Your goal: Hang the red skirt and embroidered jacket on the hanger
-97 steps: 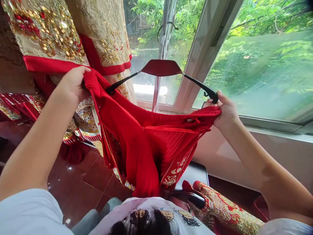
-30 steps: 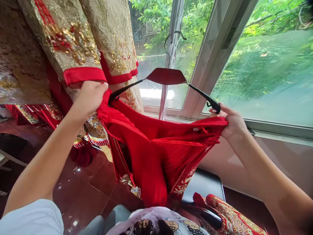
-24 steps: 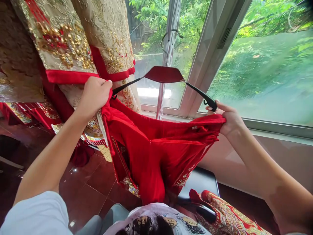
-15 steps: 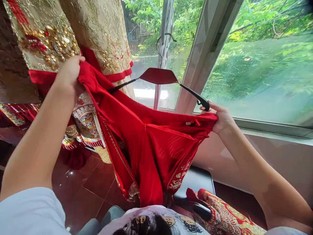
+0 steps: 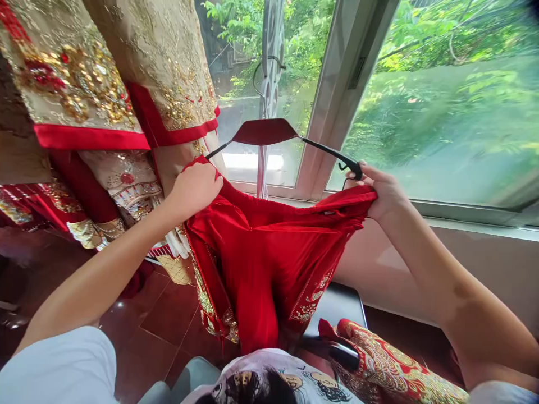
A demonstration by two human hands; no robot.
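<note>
A red skirt [image 5: 256, 269] with gold embroidered panels hangs spread between my hands, its waistband uppermost. My left hand [image 5: 197, 188] is closed around the waistband's left end, near the left arm of a black hanger [image 5: 265, 132] with a dark red middle. On the other side, my right hand [image 5: 383, 193] pinches the waistband's right end, its fingers also against the tip of the hanger's right arm. The hanger's hook is up by a metal post [image 5: 272, 84]. The left tip of the hanger is hidden behind the skirt and my left hand.
Beige garments [image 5: 177, 67] with gold sequins and red borders hang at left. Windows [image 5: 421, 123] and a sill lie ahead. At lower right, a red and gold embroidered garment [image 5: 391, 359] lies over a black chair [image 5: 343, 306]. The floor [image 5: 164, 320] is dark red tile.
My left hand has moved right and down with the waistband, toward the hanger, so the waistband is less stretched. My right hand stays at the hanger's right tip. The view has shifted slightly.
</note>
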